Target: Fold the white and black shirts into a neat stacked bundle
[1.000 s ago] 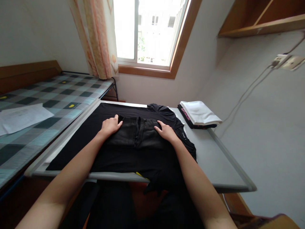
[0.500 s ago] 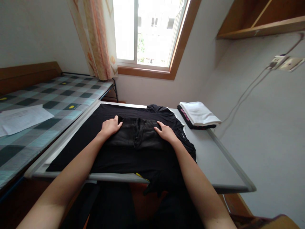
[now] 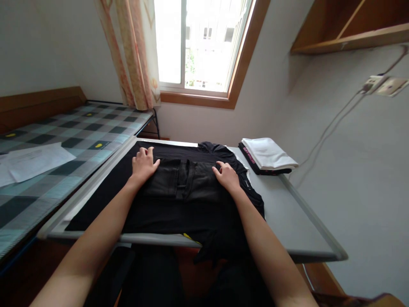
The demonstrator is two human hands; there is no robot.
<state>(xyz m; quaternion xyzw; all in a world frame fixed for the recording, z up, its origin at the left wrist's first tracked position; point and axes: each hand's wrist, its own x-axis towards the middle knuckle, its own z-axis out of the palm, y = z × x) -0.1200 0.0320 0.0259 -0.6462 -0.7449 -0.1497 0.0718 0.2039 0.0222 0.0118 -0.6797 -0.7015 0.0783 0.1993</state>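
Observation:
A black T-shirt [image 3: 105,187] lies spread on the table, its neckline toward the right and one sleeve hanging over the front edge. On its middle sits a black, leather-like folded piece [image 3: 166,177] in two panels with a gap between them; its exact kind is unclear. My left hand [image 3: 143,164] is at the left end of this piece, thumb apart and fingers slightly bent. At the right end my right hand [image 3: 227,175] rests palm down, thumb and fingers apart. Neither hand visibly grips anything.
Folded clothes, white [image 3: 270,153] over black, are stacked at the table's back right. A bed [image 3: 64,128] with a checked cover and paper sheets [image 3: 38,160] stands to the left. Behind are a window and curtain [image 3: 136,55]. Cables [image 3: 332,119] hang along the right wall.
My left hand has lifted slightly up and left, and my right hand has shifted slightly right. The gap between the folded piece's panels looks wider. The T-shirt lies as before.

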